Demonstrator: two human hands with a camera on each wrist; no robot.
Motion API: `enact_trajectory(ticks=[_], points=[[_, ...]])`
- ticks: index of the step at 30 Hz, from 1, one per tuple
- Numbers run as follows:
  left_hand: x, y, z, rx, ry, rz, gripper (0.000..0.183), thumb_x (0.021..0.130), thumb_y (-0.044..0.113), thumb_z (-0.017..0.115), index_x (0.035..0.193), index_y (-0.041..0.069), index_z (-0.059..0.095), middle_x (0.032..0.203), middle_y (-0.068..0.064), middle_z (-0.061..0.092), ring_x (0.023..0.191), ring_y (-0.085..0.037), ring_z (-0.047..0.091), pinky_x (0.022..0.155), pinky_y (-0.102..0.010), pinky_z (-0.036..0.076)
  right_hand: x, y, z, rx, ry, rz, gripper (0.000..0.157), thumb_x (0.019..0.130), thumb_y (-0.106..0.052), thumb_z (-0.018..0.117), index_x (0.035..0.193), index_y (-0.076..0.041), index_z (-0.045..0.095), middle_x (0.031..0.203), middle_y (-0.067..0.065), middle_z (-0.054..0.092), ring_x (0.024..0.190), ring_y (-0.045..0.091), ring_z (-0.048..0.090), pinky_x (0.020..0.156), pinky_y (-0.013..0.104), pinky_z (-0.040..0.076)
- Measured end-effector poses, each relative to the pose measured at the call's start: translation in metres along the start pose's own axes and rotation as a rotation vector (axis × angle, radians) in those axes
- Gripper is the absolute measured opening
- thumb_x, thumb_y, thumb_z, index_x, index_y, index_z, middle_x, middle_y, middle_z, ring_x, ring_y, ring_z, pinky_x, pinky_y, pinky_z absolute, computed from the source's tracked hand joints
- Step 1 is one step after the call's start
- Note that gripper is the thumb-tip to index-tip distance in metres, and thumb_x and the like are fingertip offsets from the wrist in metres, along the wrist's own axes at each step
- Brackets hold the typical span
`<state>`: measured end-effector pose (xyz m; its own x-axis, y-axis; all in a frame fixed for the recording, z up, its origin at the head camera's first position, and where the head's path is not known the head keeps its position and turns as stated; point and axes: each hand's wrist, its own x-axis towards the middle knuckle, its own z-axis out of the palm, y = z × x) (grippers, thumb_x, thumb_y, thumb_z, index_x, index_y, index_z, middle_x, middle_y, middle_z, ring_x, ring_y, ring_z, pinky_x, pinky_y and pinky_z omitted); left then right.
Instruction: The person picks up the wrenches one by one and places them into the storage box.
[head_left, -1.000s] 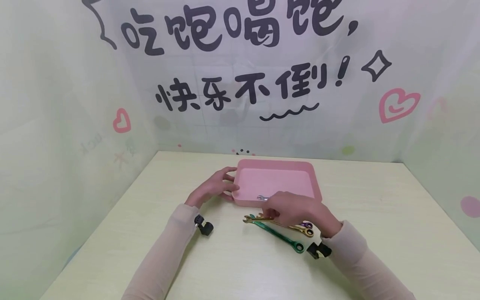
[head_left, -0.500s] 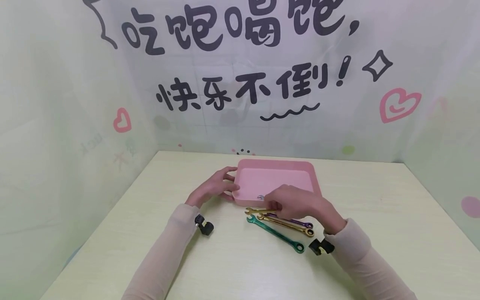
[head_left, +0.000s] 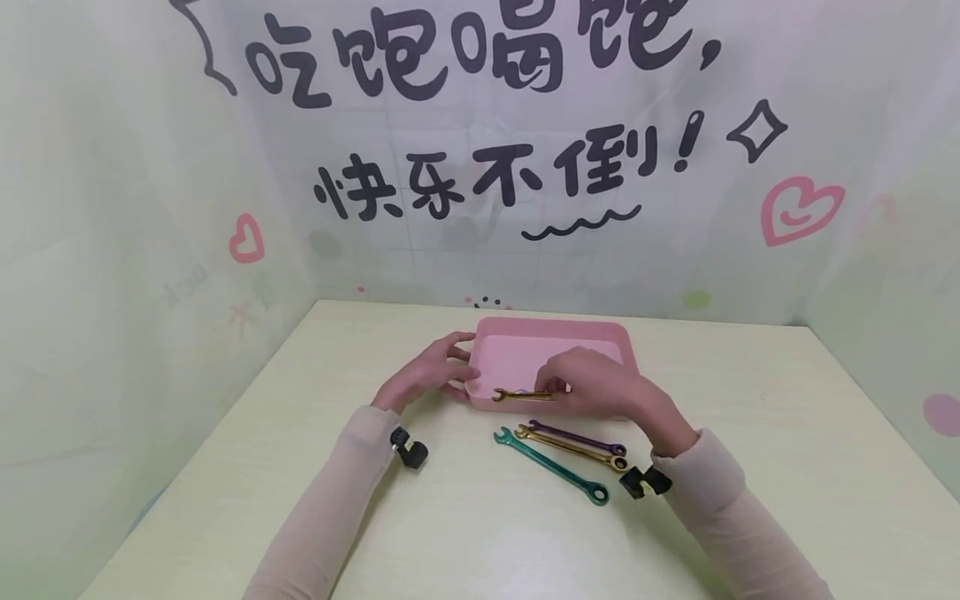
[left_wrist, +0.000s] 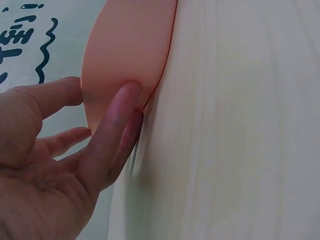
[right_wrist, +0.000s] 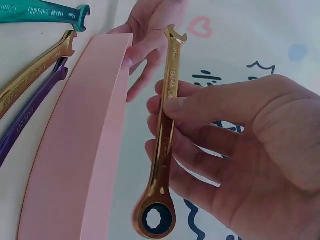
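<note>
My right hand pinches a shiny gold combination wrench between thumb and fingers over the front of the pink tray. In the right wrist view its open end points up and its ratchet ring down. Below it, a bit of a silver wrench shows inside the tray, mostly hidden. At the tray's left side, my left hand touches the rim and outer wall with extended fingers. In front of the tray lie a purple wrench, another gold wrench and a green wrench.
The pale wooden table runs back to a white printed curtain, which also encloses both sides. Small black camera mounts sit at the left wrist and the right wrist.
My right hand has lifted the gold wrench from beside the purple one and carried it back over the tray's front rim. The silver wrench is now left in the tray. My left hand stays put.
</note>
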<state>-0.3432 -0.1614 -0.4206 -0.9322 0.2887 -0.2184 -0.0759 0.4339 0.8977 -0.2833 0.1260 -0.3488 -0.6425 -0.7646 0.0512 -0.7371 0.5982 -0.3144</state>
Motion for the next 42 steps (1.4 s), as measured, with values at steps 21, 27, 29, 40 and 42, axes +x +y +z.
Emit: enact_trajectory(ticks=[21,27,29,40,42], points=[[0.001,0.002,0.002,-0.014,0.001,0.003,0.079,0.095,0.010,0.072,0.162,0.018,0.031,0.147,-0.024,0.049,0.103,-0.031,0.072,0.077,-0.037,0.068,0.034,0.048,-0.015,0.138,-0.031,0.207,0.023,0.098,-0.003,0.064,0.115,-0.007,0.079,0.112,0.011,0.077,0.095,0.020,0.067,0.089,0.038,0.063],[0.001,0.002,0.001,-0.013,0.003,0.005,0.079,0.095,0.010,0.072,0.162,0.018,0.031,0.147,-0.023,0.050,0.102,-0.030,0.072,0.077,-0.038,0.068,0.037,0.060,-0.017,0.157,0.023,0.206,0.021,0.098,0.000,0.064,0.112,-0.004,0.079,0.109,0.014,0.077,0.090,0.021,0.066,0.086,0.040,0.063],[0.002,0.001,0.001,-0.017,0.001,0.005,0.079,0.095,0.009,0.072,0.162,0.018,0.031,0.147,-0.024,0.049,0.101,-0.030,0.072,0.077,-0.038,0.068,0.038,0.062,-0.017,0.173,0.033,0.205,0.021,0.097,0.001,0.064,0.112,-0.002,0.078,0.107,0.013,0.077,0.089,0.021,0.066,0.085,0.039,0.062],[0.002,0.001,0.001,-0.007,0.008,0.003,0.080,0.095,0.010,0.073,0.162,0.018,0.031,0.147,-0.022,0.050,0.101,-0.029,0.072,0.077,-0.038,0.068,0.038,0.067,-0.012,0.189,0.013,0.268,0.024,0.095,0.001,0.062,0.110,-0.009,0.078,0.105,0.006,0.075,0.094,0.021,0.066,0.087,0.039,0.062],[0.003,0.001,0.001,-0.006,0.006,-0.001,0.080,0.095,0.011,0.073,0.162,0.018,0.030,0.148,-0.022,0.050,0.102,-0.029,0.072,0.077,-0.038,0.068,0.039,0.067,-0.010,0.172,-0.001,0.283,0.024,0.096,-0.001,0.062,0.110,-0.011,0.078,0.105,0.005,0.075,0.094,0.021,0.066,0.086,0.038,0.061]])
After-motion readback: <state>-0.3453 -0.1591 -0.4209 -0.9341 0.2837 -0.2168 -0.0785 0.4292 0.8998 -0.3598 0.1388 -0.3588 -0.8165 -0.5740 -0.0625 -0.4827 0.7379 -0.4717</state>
